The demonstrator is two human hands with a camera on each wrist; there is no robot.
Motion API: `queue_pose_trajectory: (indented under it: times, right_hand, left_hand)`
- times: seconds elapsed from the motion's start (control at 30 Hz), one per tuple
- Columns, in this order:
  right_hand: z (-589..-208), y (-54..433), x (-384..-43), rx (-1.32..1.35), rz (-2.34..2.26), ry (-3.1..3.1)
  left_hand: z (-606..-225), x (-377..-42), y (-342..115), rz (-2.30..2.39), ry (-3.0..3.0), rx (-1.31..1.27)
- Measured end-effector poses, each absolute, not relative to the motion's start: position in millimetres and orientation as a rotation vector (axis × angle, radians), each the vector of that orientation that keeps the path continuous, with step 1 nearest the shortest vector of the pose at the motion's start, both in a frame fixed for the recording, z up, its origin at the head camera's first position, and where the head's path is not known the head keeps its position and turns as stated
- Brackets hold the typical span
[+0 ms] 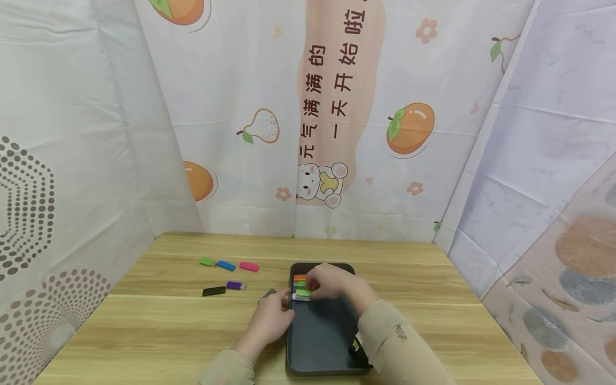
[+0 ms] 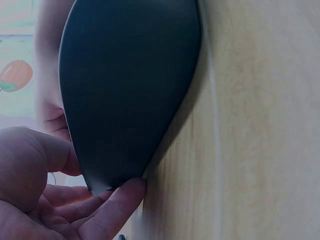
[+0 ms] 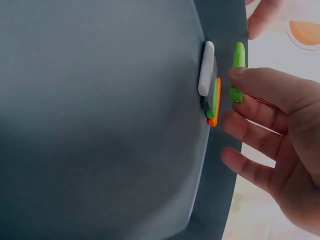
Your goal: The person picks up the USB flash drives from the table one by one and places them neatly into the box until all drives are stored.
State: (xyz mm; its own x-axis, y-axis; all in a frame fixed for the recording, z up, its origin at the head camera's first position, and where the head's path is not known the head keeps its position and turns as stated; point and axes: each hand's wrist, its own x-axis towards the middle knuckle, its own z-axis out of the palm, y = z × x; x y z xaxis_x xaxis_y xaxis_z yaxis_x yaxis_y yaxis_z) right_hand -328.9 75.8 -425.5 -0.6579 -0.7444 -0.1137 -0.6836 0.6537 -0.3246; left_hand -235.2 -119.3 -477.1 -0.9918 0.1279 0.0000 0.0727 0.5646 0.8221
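Between thumb and fingertips, my right hand [image 1: 329, 280] pinches a light green USB stick [image 3: 239, 55] above the far left part of a dark grey tray [image 1: 322, 342]. Below it, several sticks lie side by side along the tray wall: a white one [image 3: 206, 70], a grey one [image 3: 207, 103], a green one [image 3: 215, 100] and an orange one [image 3: 217, 112]. My left hand [image 1: 273, 316] grips the tray's left rim, its fingertips against the wall in the left wrist view. Beside that hand, a grey stick [image 1: 266, 295] lies on the table, partly hidden.
Left of the tray on the wooden table [image 1: 159, 321] lie green [image 1: 207, 261], blue [image 1: 226, 265], pink [image 1: 249, 266], purple [image 1: 234, 285] and black [image 1: 214, 291] sticks. A black item with a yellow mark [image 1: 356, 345] shows by the right sleeve. Printed curtains [image 1: 240, 176] surround the table.
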Motion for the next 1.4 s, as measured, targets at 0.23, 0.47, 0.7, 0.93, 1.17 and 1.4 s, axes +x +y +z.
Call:
queue_pose_trajectory:
  times: [0.23, 0.47, 0.7, 0.93, 1.17, 1.4]
  right_hand:
    - [-434.5, 73.0, -330.8, -1.145, -0.339, 2.628]
    - [-440.0, 67.0, -328.2, -1.112, -0.303, 2.635]
    - [-442.7, 61.6, -324.2, -1.127, -0.288, 2.625]
    - [-442.4, 59.5, -322.1, -1.111, -0.292, 2.632]
    - [-443.2, 58.9, -321.8, -1.102, -0.283, 2.643]
    - [-446.2, 59.6, -323.0, -1.103, -0.277, 2.646]
  left_hand:
    - [-477.4, -236.1, -118.7, 1.429, 2.723, 0.171]
    - [-477.7, -236.5, -119.6, 1.425, 2.731, 0.178]
    - [-478.4, -236.4, -120.4, 1.422, 2.742, 0.199]
    - [-478.2, -236.3, -121.0, 1.432, 2.738, 0.206]
    - [-476.5, -235.7, -120.9, 1.438, 2.729, 0.196]
    - [-476.0, -235.4, -120.4, 1.425, 2.735, 0.194]
